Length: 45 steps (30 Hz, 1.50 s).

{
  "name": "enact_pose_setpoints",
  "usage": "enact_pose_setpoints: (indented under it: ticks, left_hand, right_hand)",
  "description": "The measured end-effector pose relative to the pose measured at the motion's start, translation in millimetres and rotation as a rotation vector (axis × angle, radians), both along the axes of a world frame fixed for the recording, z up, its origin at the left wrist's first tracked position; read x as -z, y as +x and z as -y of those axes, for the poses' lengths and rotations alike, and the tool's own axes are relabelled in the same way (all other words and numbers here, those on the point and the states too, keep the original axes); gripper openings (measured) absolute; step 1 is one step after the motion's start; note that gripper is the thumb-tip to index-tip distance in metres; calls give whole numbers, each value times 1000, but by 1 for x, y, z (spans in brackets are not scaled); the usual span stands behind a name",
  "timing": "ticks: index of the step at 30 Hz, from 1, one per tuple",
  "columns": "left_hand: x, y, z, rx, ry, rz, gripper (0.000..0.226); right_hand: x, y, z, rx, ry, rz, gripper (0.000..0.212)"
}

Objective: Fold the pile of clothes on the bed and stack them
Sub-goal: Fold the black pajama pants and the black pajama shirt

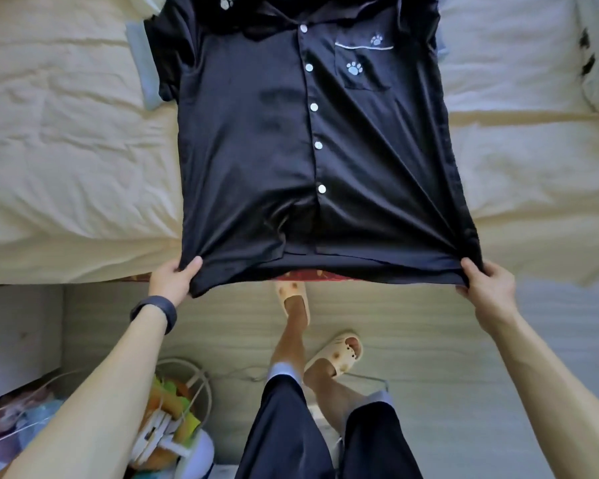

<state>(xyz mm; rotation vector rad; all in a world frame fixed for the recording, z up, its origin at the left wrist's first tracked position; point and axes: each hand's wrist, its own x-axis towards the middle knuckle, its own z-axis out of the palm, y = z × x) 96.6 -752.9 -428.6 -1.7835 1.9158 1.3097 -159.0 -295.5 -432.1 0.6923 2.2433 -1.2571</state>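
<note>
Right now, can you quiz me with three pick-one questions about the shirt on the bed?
1. Where does the black shirt lie?
A. on the floor
B. in a basket
C. on the bed

2. How many white buttons show down its front?
A. two
B. five
C. nine

3. What are the left hand and right hand doing?
A. each holds a corner of the hem
B. both lie flat on the bed
C. both hang free

Answers:
1 C, the shirt is spread over the cream bedding.
2 B, five buttons run down the front.
3 A, fingers curl round a hem corner on each side.
</note>
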Motion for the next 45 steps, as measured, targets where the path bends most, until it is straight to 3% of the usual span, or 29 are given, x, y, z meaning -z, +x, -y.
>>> enact_pose_setpoints:
  ticks: [2, 8, 14, 17, 19, 23, 25, 28, 32, 34, 40, 45]
  left_hand:
    - [-4, 8, -2, 14, -42, 6, 29]
    - [6, 13, -19, 59, 41, 110, 28]
    - [5, 0, -46, 90, -261, 243, 48]
    - [5, -23, -83, 100, -354, 107, 32]
    - [10, -44, -110, -8, -148, 32, 13]
    - [29, -89, -148, -394, 564, -94, 20]
    - [40, -103, -155, -601, 663, -211, 29]
    - [54, -111, -161, -728, 599, -256, 25]
    - [59, -100, -178, -420, 309, -98, 26]
    - [57, -91, -183, -364, 278, -79, 28]
    - [50, -64, -217, -262, 283, -14, 32]
    - [33, -67, -202, -51, 551, 184, 35]
  right_hand:
    - [3, 5, -7, 14, 29, -1, 10]
    - [22, 20, -10, 51, 236, 75, 31]
    - [17, 35, 24, 89, 434, 51, 42]
    - [19, 66, 63, 119, 282, 131, 35]
    - [24, 85, 92, 133, 57, 218, 28]
    - [35, 92, 146, 125, -357, 392, 30]
    - [41, 83, 164, 269, -442, 446, 28]
    - [46, 72, 173, 411, -433, 447, 21]
    - [44, 82, 161, 316, -327, 400, 29]
    - [39, 87, 152, 309, -320, 358, 31]
    - [32, 106, 135, 202, -188, 356, 21]
    - [26, 94, 123, -123, -59, 396, 46]
